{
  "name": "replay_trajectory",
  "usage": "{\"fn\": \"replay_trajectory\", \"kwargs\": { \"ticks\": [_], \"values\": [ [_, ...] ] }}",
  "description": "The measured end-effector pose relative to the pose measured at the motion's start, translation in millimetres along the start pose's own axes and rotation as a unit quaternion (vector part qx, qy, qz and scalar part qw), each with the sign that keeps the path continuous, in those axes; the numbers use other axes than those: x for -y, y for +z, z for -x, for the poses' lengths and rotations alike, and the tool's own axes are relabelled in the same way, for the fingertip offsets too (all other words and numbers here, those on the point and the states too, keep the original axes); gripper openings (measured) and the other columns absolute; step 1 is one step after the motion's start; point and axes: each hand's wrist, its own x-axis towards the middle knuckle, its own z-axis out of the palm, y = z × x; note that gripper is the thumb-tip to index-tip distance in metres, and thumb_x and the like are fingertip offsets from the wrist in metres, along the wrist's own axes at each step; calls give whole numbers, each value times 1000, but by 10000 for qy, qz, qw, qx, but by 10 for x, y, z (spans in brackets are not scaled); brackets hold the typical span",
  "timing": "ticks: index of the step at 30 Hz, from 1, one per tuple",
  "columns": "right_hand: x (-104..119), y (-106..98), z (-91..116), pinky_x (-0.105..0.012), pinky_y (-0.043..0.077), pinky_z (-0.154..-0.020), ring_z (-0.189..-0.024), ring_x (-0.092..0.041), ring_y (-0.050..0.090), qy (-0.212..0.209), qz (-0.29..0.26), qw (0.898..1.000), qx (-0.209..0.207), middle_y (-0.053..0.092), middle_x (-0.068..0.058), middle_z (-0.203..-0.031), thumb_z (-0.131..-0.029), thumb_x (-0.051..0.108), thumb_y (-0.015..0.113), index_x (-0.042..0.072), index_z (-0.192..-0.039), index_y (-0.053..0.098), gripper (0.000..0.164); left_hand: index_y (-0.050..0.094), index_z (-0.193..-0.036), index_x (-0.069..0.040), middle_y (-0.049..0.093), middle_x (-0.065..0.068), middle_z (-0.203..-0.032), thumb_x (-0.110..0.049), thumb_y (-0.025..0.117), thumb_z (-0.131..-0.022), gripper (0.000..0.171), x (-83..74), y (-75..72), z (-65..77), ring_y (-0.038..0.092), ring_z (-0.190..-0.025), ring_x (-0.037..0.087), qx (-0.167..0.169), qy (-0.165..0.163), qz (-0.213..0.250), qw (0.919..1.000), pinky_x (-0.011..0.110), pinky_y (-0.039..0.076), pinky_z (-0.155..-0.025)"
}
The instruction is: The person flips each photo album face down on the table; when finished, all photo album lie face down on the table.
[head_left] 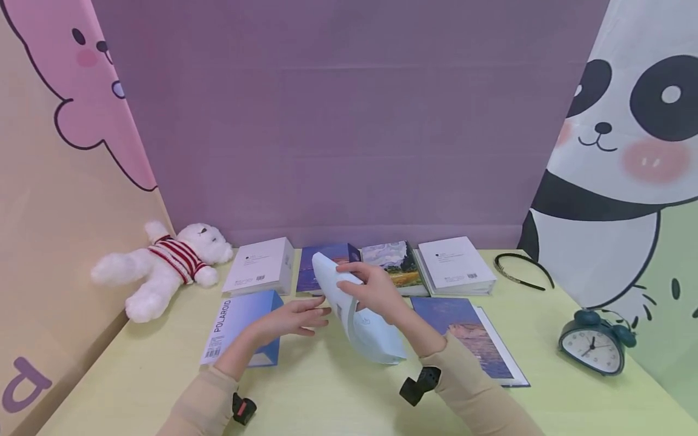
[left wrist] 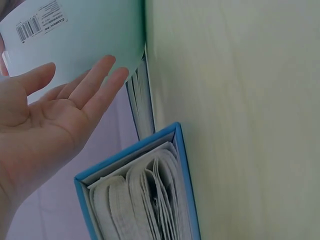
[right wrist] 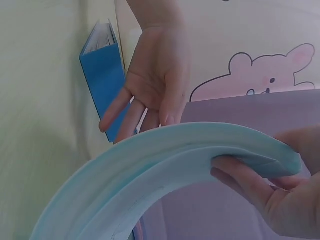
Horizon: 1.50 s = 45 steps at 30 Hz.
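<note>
My right hand (head_left: pixel 376 292) pinches one end of a light-blue soft-cover notebook (head_left: pixel 376 339), thumb on one face and fingers on the other. The notebook bends in a curve, its lower end down near the table. Its cover (left wrist: pixel 95 35) carries a barcode label in the left wrist view. In the right wrist view, layered edges (right wrist: pixel 165 150) show along the bend. My left hand (head_left: pixel 291 318) is beside the notebook with fingers extended, palm showing in the left wrist view, and holds nothing. Close to it lies a blue POLAROID album (head_left: pixel 240 324), its page edges (left wrist: pixel 140 205) showing.
Behind stand two white-covered albums (head_left: pixel 259 266) (head_left: pixel 458 263), a dark blue book (head_left: pixel 322 260) and a landscape-painting book (head_left: pixel 395 260). A sea-picture book (head_left: pixel 463 339) lies right of the notebook. A plush bear (head_left: pixel 174 263), headband (head_left: pixel 523 281) and alarm clock (head_left: pixel 593 346) sit towards the sides.
</note>
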Motion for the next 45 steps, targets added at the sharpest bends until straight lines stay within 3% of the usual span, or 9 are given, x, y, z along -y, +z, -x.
{"fn": "replay_trajectory", "kwargs": {
  "ticks": [5, 9, 14, 17, 26, 30, 34, 40, 45],
  "values": [
    [7, -80, 18, -36, 58, -59, -98, -28, 63, -167, -406, 9989, -190, 57, -17, -128, -92, 14, 59, 13, -125, 59, 34, 19, -150, -8, 31, 19, -150, -30, 41, -101, 58, -12, 26, 3, 43, -130, 34, -22, 43, -120, 9999, 45, 44, -101],
    [45, -166, 49, -38, 59, -66, -101, -29, 60, -416, -804, 9951, -393, 55, -19, -128, -93, 13, 56, 10, -128, 56, 35, 16, -151, -13, 24, 16, -153, -35, 44, -100, 62, -35, 63, 3, 36, -135, 34, -150, 126, -355, 9992, 46, 42, -102],
    [65, -277, 84, -35, 58, -69, -92, -19, 61, -519, -1465, 9850, -754, 52, -20, -123, -94, 7, 51, 7, -130, 51, 36, 19, -151, -24, 17, 4, -157, -33, 44, -100, 58, -95, 65, 24, 24, -142, 29, -867, 330, -529, 9943, 51, 36, -106],
    [19, -310, 93, -33, 57, -69, -86, -13, 59, -360, -1554, 9835, -851, 49, -18, -122, -94, 5, 49, 7, -132, 48, 39, 27, -149, -27, 21, 1, -156, -29, 44, -100, 51, -114, 38, 51, 22, -142, 29, -1131, 288, -659, 9910, 54, 33, -107],
    [-259, -401, 209, -33, 57, -69, -92, -22, 60, 26, -666, 9961, -580, 44, -21, -132, -94, 10, 51, 6, -139, 41, 46, 34, -146, -19, 21, 8, -156, -28, 41, -101, 46, -33, 27, 78, 21, -142, 34, -377, -32, -1234, 9916, 56, 33, -106],
    [-340, -484, 269, -34, 55, -74, -106, -30, 59, 184, -88, 9989, -430, 50, -22, -130, -94, 19, 55, 7, -140, 42, 49, 39, -144, -19, 21, 6, -155, -28, 41, -101, 44, -22, 30, 63, 19, -142, 32, -309, -135, -1308, 9908, 52, 32, -109],
    [-429, -559, 315, -40, 52, -86, -119, -35, 51, 356, 328, 9982, -358, 45, -19, -138, -93, 26, 59, 7, -139, 44, 52, 45, -141, -18, 24, 6, -155, -26, 42, -101, 41, -7, 23, 61, 23, -141, 32, -361, -190, -1383, 9895, 50, 33, -108],
    [-611, -582, 395, -41, 52, -88, -118, -37, 53, 526, 950, 9938, -240, 47, -21, -138, -90, 23, 63, 1, -136, 47, 53, 54, -133, -15, 43, 11, -145, -24, 46, -100, 36, 35, 2, 55, 43, -130, 34, -580, -150, -1633, 9848, 45, 48, -95],
    [-737, -560, 435, -42, 53, -84, -113, -37, 56, 426, 1634, 9855, -170, 52, -22, -133, -89, 21, 64, -2, -133, 49, 51, 57, -130, -10, 47, 15, -141, -19, 49, -98, 34, 53, -7, 55, 44, -129, 34, -562, -27, -1819, 9817, 47, 47, -96]
  ]
}}
